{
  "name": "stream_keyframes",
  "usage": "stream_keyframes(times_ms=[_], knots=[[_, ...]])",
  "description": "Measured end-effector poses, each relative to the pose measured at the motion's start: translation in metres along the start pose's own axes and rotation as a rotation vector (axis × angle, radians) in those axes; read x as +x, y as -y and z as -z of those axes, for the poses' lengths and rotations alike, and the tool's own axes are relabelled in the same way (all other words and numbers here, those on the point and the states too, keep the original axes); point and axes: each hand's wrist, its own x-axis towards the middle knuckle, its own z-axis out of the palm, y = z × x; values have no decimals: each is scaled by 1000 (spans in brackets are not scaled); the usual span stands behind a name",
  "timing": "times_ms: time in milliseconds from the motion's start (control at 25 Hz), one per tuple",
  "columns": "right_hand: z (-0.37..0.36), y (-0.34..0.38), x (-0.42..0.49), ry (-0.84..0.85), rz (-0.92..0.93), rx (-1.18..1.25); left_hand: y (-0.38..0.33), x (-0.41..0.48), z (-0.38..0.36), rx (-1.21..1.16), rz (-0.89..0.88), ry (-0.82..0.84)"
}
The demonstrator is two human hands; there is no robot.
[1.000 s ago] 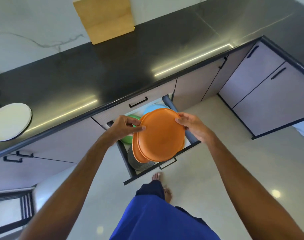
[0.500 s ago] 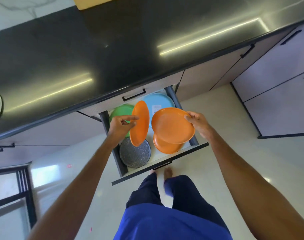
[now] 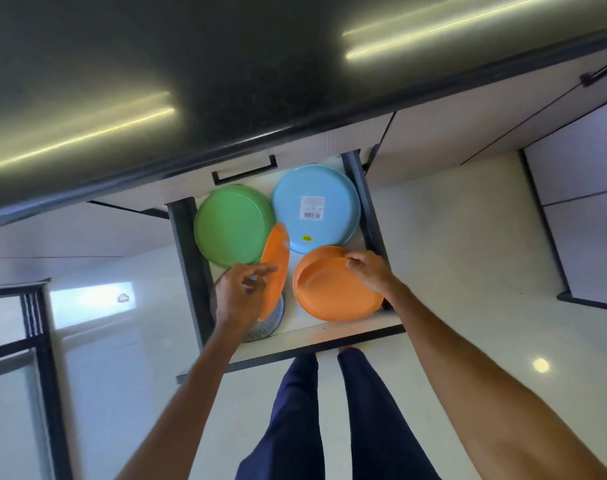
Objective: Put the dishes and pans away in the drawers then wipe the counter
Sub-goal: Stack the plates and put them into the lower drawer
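Note:
The drawer (image 3: 329,344) under the black counter (image 3: 191,81) stands pulled out. Inside lie a green plate (image 3: 231,223) at back left, a blue plate (image 3: 315,209) with a label at back right, and a grey speckled dish (image 3: 269,325) at front left. My left hand (image 3: 241,294) holds an orange plate (image 3: 276,268) on edge above the grey dish. My right hand (image 3: 369,271) grips the far rim of another orange plate (image 3: 333,289), which sits on an orange stack at the drawer's front right.
A closed drawer front with a black handle (image 3: 244,171) sits just above the open drawer. More closed cabinets (image 3: 579,188) run to the right. My legs (image 3: 329,410) stand on the pale floor in front of the drawer. A dark window frame (image 3: 42,341) is at left.
Both hands have moved down into the drawer. The right hand's orange plate now rests on the orange stack; the left hand's plate stays on edge, lower over the grey dish.

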Motion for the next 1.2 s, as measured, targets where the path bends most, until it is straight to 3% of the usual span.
stream_keyframes(times_ms=[200,400,760,880,1040,1200], knots=[[-17,-20,40,-45,100,0,16,14,-38,-16,-5,23],[-53,-39,74,-72,224,-300,25,20,-51,-55,-20,-35],[-75,-50,77,-236,297,-471,47,9,-57,-130,44,-31],[-74,-41,67,-275,274,-230,45,9,-48,-201,44,-55],[-68,-10,44,-34,150,379,37,6,-23,-369,-24,-7],[-43,-3,32,-41,150,582,43,20,-27,-476,30,103]])
